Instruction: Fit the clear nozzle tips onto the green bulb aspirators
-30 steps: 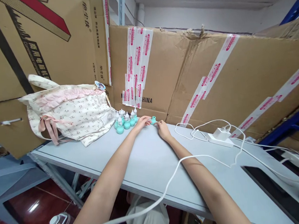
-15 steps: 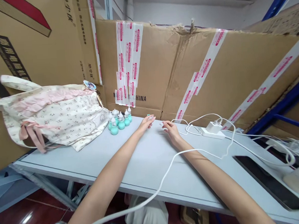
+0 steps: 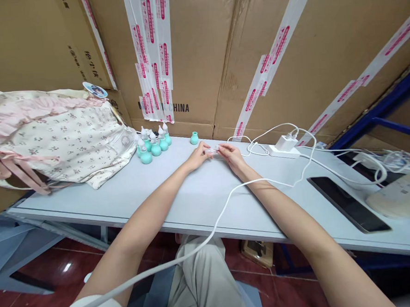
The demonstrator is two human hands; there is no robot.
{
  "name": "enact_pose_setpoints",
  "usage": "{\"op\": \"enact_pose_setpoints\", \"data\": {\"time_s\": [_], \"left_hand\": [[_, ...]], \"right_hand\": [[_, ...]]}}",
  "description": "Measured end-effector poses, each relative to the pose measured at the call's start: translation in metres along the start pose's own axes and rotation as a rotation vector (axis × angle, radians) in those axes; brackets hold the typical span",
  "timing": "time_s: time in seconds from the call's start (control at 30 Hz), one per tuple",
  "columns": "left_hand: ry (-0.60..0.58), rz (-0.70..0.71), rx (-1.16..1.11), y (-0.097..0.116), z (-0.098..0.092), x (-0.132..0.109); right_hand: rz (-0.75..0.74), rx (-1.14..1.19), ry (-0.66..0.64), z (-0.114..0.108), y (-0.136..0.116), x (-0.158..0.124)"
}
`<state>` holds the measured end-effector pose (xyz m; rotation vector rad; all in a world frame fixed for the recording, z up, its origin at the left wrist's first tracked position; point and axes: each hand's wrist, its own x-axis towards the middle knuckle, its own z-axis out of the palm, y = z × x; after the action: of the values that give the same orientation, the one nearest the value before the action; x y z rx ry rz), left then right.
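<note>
In the head view, the person's 2 bare forearms are reaching forward over the pale grey table [image 3: 180,206], and the hands are meeting near its far edge. The left hand [image 3: 197,156] is curling mostly closed, its thumb and fingertips pinching 1 end of a small clear piece [image 3: 213,149]. The right hand [image 3: 230,154] is likewise nearly closed and is pinching the other end, so the piece is sitting between the 2 hands, just above the tabletop. It is too small to show any detail.

Just beyond the left hand, 1 teal bulb [image 3: 194,138] is standing alone and upright, apart from the fingers. Further left, a cluster of teal bulbs with white tips [image 3: 153,142] is standing just beside a floral fabric bag [image 3: 61,139] with pink ribbon, which is lying on the table's left end.

To the right of the right hand, a white charger [image 3: 285,145] is resting by the cardboard boxes [image 3: 206,56], and a white cable [image 3: 228,196] is trailing from it across the table and over the near edge. A black tablet [image 3: 347,203] is lying flat on the right.
</note>
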<state>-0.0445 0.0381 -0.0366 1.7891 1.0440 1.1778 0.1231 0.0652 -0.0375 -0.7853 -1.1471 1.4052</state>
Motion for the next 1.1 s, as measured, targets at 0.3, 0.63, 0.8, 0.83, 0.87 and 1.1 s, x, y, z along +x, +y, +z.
{"op": "enact_pose_setpoints", "data": {"time_s": [0.3, 0.63, 0.8, 0.83, 0.87, 1.1], "left_hand": [[0.126, 0.046, -0.022, -0.003, 0.005, 0.004], [-0.013, 0.003, 0.172, -0.005, 0.004, 0.000], [0.023, 0.100, 0.358, -0.003, 0.003, -0.002], [0.026, 0.117, 0.389, -0.002, 0.003, -0.003], [0.029, 0.134, 0.414, -0.001, 0.003, -0.004], [0.010, 0.167, 0.586, 0.011, -0.002, -0.010]], "right_hand": [[0.054, 0.010, -0.012, -0.001, 0.002, -0.002], [0.023, -0.121, 0.003, -0.001, 0.000, -0.002], [0.054, -0.146, 0.043, 0.005, -0.005, -0.005], [0.057, -0.153, 0.047, 0.005, -0.007, -0.005], [0.053, -0.163, 0.047, 0.006, -0.008, -0.005], [0.007, -0.256, -0.030, 0.009, -0.020, -0.008]]}}
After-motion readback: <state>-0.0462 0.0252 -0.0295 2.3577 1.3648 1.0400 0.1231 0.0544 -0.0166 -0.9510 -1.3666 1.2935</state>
